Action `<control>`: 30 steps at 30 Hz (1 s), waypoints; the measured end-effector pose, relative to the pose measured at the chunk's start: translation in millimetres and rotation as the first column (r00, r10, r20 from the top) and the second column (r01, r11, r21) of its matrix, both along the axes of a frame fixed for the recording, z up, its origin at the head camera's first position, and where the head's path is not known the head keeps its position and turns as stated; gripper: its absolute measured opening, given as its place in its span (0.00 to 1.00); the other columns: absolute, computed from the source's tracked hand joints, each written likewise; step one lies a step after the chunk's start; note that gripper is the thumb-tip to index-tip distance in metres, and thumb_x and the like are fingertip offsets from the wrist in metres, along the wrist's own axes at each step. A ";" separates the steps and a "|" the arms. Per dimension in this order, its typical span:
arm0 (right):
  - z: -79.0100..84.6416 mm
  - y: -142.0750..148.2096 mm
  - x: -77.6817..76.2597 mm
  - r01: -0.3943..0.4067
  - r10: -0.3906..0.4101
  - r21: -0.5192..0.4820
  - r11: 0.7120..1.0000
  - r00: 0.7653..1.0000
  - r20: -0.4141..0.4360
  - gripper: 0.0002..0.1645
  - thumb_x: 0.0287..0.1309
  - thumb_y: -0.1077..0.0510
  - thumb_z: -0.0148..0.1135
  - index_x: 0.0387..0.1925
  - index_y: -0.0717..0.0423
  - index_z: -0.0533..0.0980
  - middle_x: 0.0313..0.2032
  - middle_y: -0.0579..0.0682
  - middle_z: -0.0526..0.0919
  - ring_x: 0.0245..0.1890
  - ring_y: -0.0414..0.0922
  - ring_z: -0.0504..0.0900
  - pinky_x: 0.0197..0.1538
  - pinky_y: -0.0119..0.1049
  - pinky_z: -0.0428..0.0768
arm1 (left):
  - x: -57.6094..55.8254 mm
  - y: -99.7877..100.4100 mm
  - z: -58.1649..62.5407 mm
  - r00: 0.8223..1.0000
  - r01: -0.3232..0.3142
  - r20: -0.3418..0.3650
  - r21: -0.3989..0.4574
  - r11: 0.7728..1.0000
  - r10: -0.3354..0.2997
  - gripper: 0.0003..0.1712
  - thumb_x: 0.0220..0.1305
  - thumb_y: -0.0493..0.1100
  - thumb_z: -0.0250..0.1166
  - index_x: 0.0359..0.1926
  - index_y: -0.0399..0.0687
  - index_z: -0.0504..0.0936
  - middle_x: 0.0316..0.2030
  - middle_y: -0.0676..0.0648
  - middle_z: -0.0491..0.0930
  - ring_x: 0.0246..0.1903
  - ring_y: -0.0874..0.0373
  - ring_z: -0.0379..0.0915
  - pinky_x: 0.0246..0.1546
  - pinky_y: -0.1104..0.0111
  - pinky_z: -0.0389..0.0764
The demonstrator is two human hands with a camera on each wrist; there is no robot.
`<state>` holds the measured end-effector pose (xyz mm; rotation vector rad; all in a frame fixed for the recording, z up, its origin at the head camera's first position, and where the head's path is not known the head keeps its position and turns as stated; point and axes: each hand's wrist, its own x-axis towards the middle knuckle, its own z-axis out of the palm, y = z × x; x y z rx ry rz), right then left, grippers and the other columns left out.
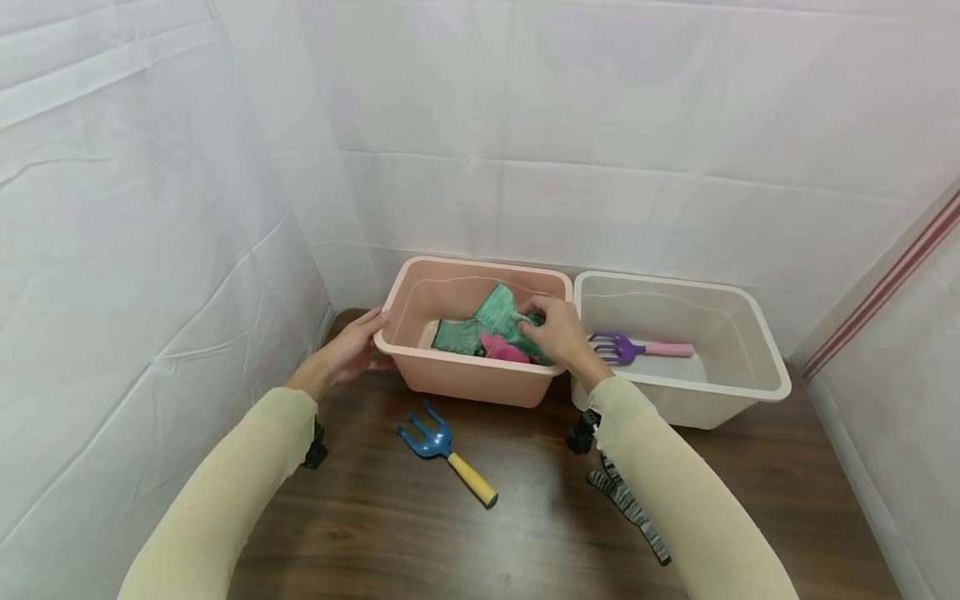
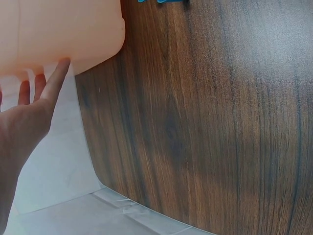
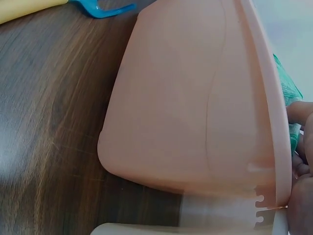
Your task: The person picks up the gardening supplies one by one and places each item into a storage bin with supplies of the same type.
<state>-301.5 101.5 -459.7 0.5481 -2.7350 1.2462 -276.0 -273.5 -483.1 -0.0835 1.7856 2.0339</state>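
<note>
At the left end of the pink bin [image 1: 465, 379], my left hand [image 1: 348, 346] holds its rim, with fingers [image 2: 55, 83] against the outer wall. My right hand [image 1: 555, 333] reaches over the bin's right side and pinches a green knit glove [image 1: 495, 308]. More green knit fabric [image 1: 453, 336] lies on the bin's floor, beside a bright pink cloth piece [image 1: 501, 348]. In the right wrist view the pink wall hides most of the glove, and only a green strip [image 3: 288, 85] shows by my fingers.
A beige bin [image 1: 757, 392] stands right of the pink one, with a purple hand fork [image 1: 618, 347] with a pink handle inside. A blue hand fork [image 1: 435, 439] with a yellow handle lies on the wooden table [image 1: 360, 533]. Grey striped fabric [image 1: 630, 504] sits partly under my right forearm.
</note>
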 end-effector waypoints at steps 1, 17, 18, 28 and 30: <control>-0.3 0.3 0.2 0.000 0.000 0.004 1.000 1.000 -0.003 0.09 0.67 0.61 0.72 0.47 0.58 0.86 0.48 0.53 0.89 0.50 0.50 0.84 0.58 0.47 0.82 | -0.4 0.7 0.2 1.000 0.000 -0.003 -0.001 1.000 0.000 0.38 0.88 0.54 0.45 0.87 0.52 0.41 0.84 0.38 0.46 0.82 0.39 0.42 0.72 0.29 0.57; -5.6 -2.6 -1.5 -0.003 0.004 0.031 1.000 0.999 -0.041 0.09 0.67 0.61 0.72 0.47 0.57 0.86 0.47 0.52 0.88 0.50 0.49 0.83 0.57 0.46 0.82 | -2.3 0.7 -0.7 1.000 -0.004 -0.001 0.006 1.000 0.004 0.39 0.88 0.54 0.45 0.87 0.52 0.38 0.84 0.37 0.44 0.82 0.38 0.40 0.72 0.28 0.53; -5.6 -2.5 -0.9 -0.005 0.007 0.032 0.999 0.999 -0.039 0.10 0.67 0.61 0.72 0.48 0.57 0.86 0.47 0.52 0.88 0.50 0.49 0.83 0.57 0.46 0.82 | -2.2 1.1 -0.7 1.000 -0.006 0.002 0.007 1.000 0.006 0.39 0.88 0.54 0.45 0.87 0.52 0.38 0.84 0.37 0.44 0.82 0.38 0.39 0.72 0.28 0.53; -6.9 -1.8 0.3 -0.012 0.013 0.039 0.999 0.999 -0.038 0.10 0.67 0.61 0.71 0.49 0.58 0.85 0.50 0.54 0.88 0.50 0.50 0.83 0.57 0.47 0.82 | 0.2 0.2 -3.0 1.000 -0.006 0.006 0.003 1.000 0.006 0.39 0.88 0.54 0.45 0.87 0.52 0.40 0.84 0.38 0.45 0.82 0.39 0.41 0.72 0.29 0.57; -6.5 -1.6 0.5 -0.008 0.009 0.037 0.999 0.999 -0.039 0.10 0.67 0.61 0.71 0.48 0.58 0.85 0.49 0.54 0.88 0.49 0.50 0.83 0.56 0.47 0.82 | 0.4 0.6 -2.9 1.000 -0.007 0.005 0.006 1.000 0.007 0.39 0.88 0.54 0.45 0.87 0.52 0.40 0.84 0.38 0.45 0.82 0.39 0.41 0.72 0.28 0.56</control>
